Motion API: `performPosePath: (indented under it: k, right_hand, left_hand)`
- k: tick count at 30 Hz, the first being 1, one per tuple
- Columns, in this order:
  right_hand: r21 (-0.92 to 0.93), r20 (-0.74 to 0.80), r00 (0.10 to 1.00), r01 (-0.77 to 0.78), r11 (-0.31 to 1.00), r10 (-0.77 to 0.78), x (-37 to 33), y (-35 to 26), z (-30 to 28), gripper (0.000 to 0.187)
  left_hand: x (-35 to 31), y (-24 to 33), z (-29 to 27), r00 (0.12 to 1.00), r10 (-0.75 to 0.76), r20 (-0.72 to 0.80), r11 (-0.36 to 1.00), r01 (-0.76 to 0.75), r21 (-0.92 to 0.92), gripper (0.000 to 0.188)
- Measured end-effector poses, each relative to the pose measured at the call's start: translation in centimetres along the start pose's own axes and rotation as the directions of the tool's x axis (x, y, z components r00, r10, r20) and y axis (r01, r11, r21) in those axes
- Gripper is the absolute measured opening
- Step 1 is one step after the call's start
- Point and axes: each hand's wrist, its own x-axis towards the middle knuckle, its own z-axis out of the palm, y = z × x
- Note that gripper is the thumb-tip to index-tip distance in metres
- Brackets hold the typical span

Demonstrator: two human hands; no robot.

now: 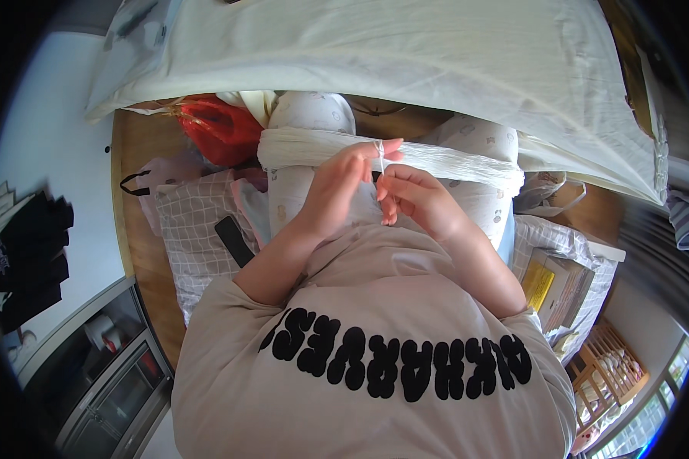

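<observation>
A skein of white yarn (467, 162) is stretched around both of my knees, over light trousers with small printed figures. Above my lap, my left hand (338, 182) has its fingers stretched out to the right, with a few turns of white yarn (380, 150) looped around them. Close beside it, my right hand (419, 197) is closed, thumb and fingertips pinching the strand that runs down from those loops. Something small and dark shows between the two hands; I cannot make out what it is. The palm side of my left hand is partly hidden.
A cloth-covered table (406, 50) spans the far side. At left are a red bag (220, 130) and a dark phone (233, 240) on a checked cushion (195, 218). Boxes or books (563, 287) lie at right, near a wooden rack (608, 371). A glass-fronted cabinet (107, 398) stands lower left.
</observation>
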Motion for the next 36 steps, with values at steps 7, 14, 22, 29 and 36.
performPosePath:
  k: [7, 14, 22, 29, 36]
  right_hand:
    - [0.322, -0.091, 0.958, 0.288, 0.902, -0.273, 0.7, 0.5, -0.7, 0.025]
    - [0.085, -0.288, 0.902, 0.359, 0.929, -0.322, -0.6, -0.2, 0.5, 0.024]
    - [-0.179, -0.226, 0.820, 0.496, 0.849, -0.526, -1.3, 0.1, 0.3, 0.025]
    - [-0.581, -0.174, 0.831, 0.346, 0.737, -0.528, -2.2, 0.2, 2.5, 0.017]
    - [-0.863, 0.023, 0.840, 0.290, 0.413, -0.543, -1.8, 1.3, 1.9, 0.007]
  left_hand:
    - [-0.1, -0.3, -0.1, 0.908, -0.337, 0.249, 0.750, 0.419, -0.512, 0.046]
    - [0.3, 0.0, -0.1, 0.898, -0.391, 0.200, 0.914, 0.405, -0.033, 0.018]
    - [0.4, 0.0, 0.0, 0.851, -0.468, 0.240, 0.870, 0.491, -0.045, 0.021]
    - [0.2, -0.8, 1.0, 0.881, -0.453, 0.139, 0.810, 0.472, -0.349, 0.027]
    - [-0.2, 0.7, 1.8, 0.814, -0.580, 0.030, 0.689, 0.510, -0.515, 0.032]
